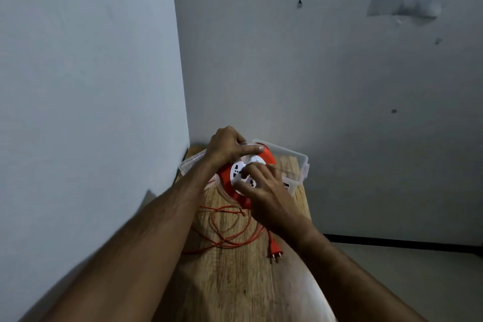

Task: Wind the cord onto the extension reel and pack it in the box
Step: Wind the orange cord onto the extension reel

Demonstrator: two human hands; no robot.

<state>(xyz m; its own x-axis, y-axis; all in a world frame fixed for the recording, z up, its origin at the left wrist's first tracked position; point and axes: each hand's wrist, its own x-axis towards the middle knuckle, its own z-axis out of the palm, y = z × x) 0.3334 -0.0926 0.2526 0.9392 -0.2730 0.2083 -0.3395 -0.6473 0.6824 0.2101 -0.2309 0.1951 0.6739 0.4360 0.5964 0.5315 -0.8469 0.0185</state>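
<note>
Two bare arms reach forward over a wooden table. The left hand grips the top edge of the orange reel, fingers curled round it and the pointer finger laid straight across. The right hand rests on the reel's white round face, fingers bent and pressing on it. The reel is tipped up on its side, just in front of a clear plastic box at the far end of the table. Loose orange cord lies in loops on the wood. Its plug lies near the right arm.
</note>
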